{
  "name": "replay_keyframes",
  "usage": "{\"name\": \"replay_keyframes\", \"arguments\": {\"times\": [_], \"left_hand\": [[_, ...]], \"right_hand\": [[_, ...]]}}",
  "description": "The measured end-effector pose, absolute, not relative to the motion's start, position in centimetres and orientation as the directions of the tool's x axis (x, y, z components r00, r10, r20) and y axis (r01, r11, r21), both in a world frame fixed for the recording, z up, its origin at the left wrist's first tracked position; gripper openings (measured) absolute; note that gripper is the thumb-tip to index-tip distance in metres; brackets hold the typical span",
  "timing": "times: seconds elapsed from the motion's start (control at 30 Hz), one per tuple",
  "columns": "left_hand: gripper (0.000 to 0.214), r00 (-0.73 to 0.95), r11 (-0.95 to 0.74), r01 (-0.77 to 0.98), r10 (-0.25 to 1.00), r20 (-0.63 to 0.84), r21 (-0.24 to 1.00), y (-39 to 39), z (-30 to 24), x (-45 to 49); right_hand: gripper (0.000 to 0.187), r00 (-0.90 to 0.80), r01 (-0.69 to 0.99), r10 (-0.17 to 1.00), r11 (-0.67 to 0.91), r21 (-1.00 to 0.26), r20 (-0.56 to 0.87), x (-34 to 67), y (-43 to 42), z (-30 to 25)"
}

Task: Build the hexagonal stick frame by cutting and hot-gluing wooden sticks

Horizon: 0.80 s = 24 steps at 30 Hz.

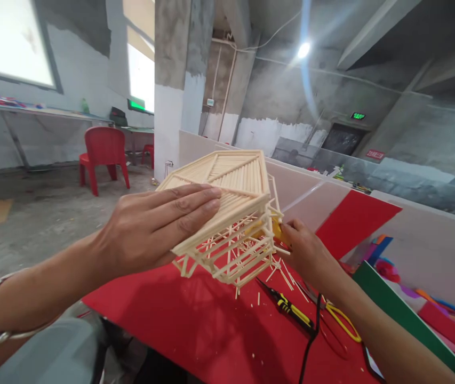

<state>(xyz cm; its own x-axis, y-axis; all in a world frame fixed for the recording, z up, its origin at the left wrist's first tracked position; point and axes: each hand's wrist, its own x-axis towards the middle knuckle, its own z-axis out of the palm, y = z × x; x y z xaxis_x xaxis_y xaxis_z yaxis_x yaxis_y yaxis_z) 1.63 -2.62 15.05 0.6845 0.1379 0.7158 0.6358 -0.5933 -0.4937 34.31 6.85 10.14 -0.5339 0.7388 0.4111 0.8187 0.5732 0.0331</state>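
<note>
A pavilion-like model of thin wooden sticks (235, 173), with a panelled top and an open lattice below, is tilted above the red table (195, 325). My left hand (163, 226) grips its near left edge, fingers laid along the top and thumb hidden underneath. On the far right side, my right hand (301, 240) is closed around a yellow tool (279, 229) that looks like a glue gun. Part of this tool shows through the lattice; its tip cannot be made out. Loose sticks (285, 274) lie under the model.
A black-and-yellow pointed tool (287, 306), yellow-handled scissors (343, 322) and a black cord (309, 352) lie on the table. A green board (411, 320) stands at right, by coloured craft pieces (387, 269). Beyond are a white partition (431, 256) and red chair (105, 149).
</note>
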Motion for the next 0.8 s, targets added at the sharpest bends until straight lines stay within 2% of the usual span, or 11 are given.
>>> {"name": "replay_keyframes", "arguments": {"times": [0.17,0.43,0.6,0.8], "left_hand": [[0.055,0.664,-0.61,0.641,0.137,0.735,-0.466,-2.4,14.8,1.9],[0.049,0.669,-0.619,0.632,0.131,0.732,-0.466,-2.4,15.0,2.3],[0.047,0.676,-0.628,0.621,0.126,0.726,-0.469,-2.3,15.2,2.2],[0.046,0.658,-0.645,0.631,0.152,0.738,-0.43,-2.3,15.3,2.1]], "right_hand": [[0.012,-0.535,0.817,0.739,0.577,0.027,0.41,34.4,6.6,10.0],[0.01,-0.515,0.827,0.707,0.559,0.064,0.484,35.3,7.1,9.7],[0.008,-0.522,0.836,0.725,0.54,0.1,0.449,35.3,7.1,9.8],[0.011,-0.523,0.82,0.705,0.57,0.058,0.479,35.1,7.0,9.5]]}}
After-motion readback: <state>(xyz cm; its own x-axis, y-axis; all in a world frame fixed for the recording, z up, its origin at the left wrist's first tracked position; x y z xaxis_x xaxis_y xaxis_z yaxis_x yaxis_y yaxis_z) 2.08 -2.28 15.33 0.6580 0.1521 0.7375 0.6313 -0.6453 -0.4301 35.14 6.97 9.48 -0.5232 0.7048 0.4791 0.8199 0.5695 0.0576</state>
